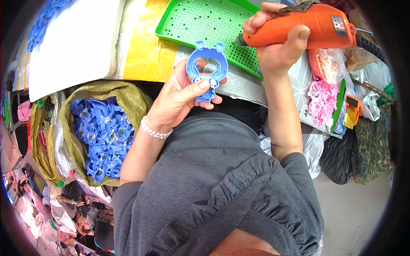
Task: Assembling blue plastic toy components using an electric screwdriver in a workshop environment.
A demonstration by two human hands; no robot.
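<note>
My left hand (181, 87) grips a blue plastic shell part (208, 57) with a round opening and two small ear-like knobs. Its thumb presses on the narrower lower section, where small pale pieces show. My right hand (277, 51) is wrapped round an orange electric screwdriver (303, 27). The tool's dark tip points left, above and to the right of the blue part and apart from it. Beneath the tool lies a green perforated tray (205, 21). To the left, a woven olive sack (79, 91) holds many similar blue parts (104, 136).
Pink plastic pieces (322, 100) and a bag of pale pieces (331, 64) are at the right. An orange-yellow tool (352, 111) sits by the table edge. White sheet material (77, 47) covers the left of the worktop. Black plastic bags (339, 158) hang below at right.
</note>
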